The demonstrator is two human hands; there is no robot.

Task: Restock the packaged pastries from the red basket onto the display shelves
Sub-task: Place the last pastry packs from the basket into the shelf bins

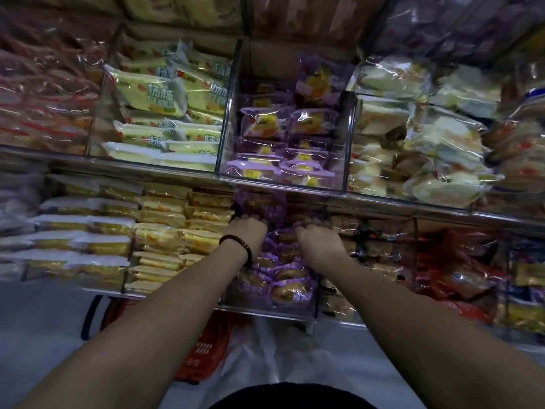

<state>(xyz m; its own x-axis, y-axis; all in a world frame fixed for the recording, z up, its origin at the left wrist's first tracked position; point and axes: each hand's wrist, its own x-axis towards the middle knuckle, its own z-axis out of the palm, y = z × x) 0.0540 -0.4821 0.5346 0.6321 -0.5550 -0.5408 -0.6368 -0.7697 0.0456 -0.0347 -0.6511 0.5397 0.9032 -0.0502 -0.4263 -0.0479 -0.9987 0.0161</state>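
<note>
both left hand [247,233] and right hand [320,242] curl their fingers round purple pastry packs [283,286] in the lower middle bin [267,313], likely seating them deep to make room, red basket [206,349] below

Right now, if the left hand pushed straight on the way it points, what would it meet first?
The purple-wrapped pastries stacked at the back of the lower compartment: the fingers of the left hand appear to touch them, though depth is unclear.
</note>
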